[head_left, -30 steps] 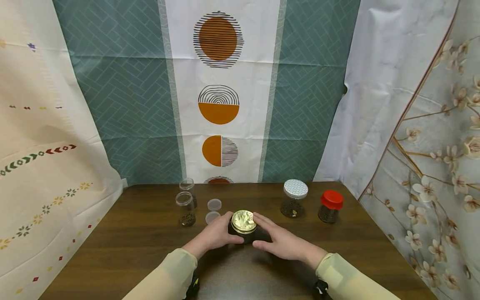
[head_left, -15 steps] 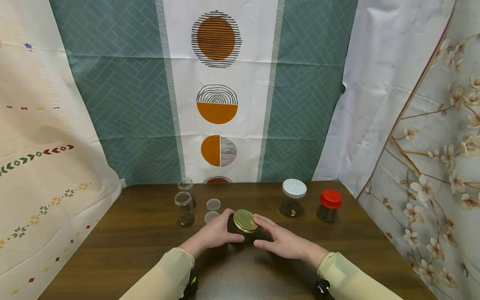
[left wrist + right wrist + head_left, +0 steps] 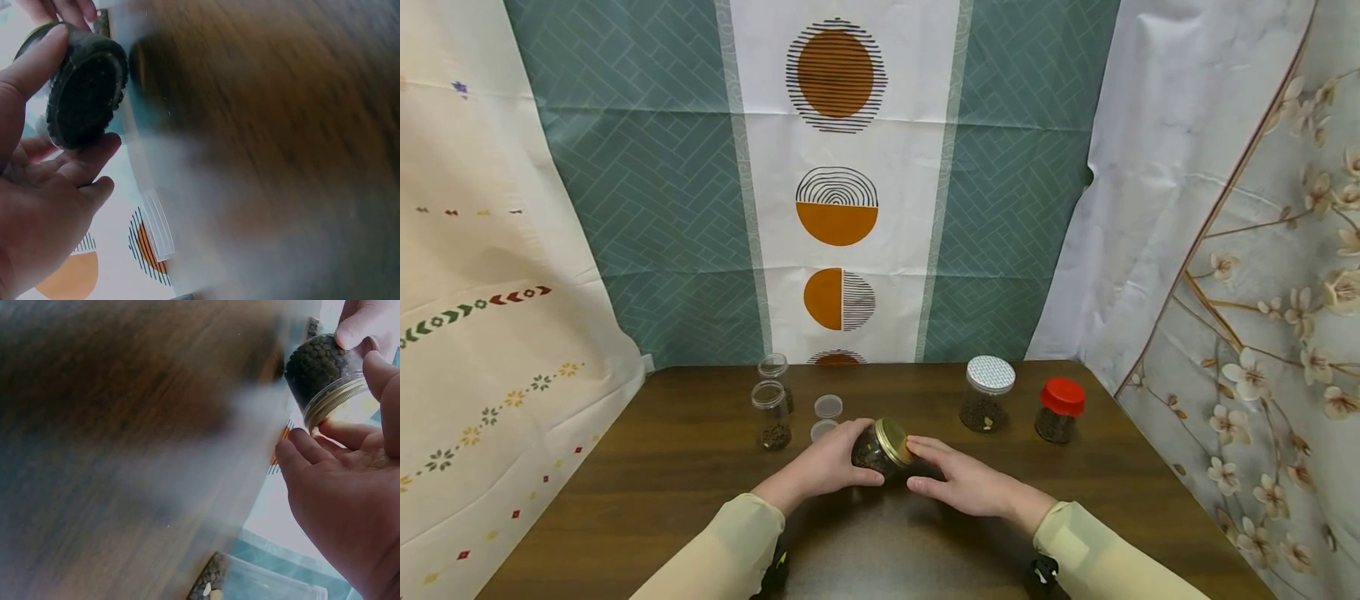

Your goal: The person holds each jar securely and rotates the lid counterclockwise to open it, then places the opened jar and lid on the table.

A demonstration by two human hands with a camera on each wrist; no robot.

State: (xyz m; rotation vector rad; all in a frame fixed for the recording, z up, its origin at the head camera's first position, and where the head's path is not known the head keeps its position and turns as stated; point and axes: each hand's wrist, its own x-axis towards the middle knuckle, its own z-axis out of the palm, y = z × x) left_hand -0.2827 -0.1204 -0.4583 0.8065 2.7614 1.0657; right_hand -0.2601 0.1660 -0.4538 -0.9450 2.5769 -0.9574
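Note:
My left hand (image 3: pixel 838 462) grips a clear jar (image 3: pixel 871 450) of dark pellets round its body. The jar is tilted, its gold lid (image 3: pixel 893 440) leaning to the right. In the left wrist view the jar's dark base (image 3: pixel 87 100) faces the camera, with the thumb on one side and fingers on the other. My right hand (image 3: pixel 958 479) is at the lid side, fingers extended, fingertips at the lid's edge and the thumb apart from it. In the right wrist view the pellets (image 3: pixel 315 365) lie toward the jar's base, and the lid's face is partly hidden by the right hand.
Two open clear jars, a nearer one (image 3: pixel 771 417) and a farther one (image 3: pixel 773 367), stand at the back left. Two clear lids (image 3: pixel 828 407) lie beside them. A white-lidded jar (image 3: pixel 988 396) and a red-lidded jar (image 3: pixel 1060 410) stand right on the wooden table (image 3: pixel 647 500).
The gold-lidded jar has tipped from upright to leaning right in my left hand, its lid turning toward the right hand. The right hand has barely moved.

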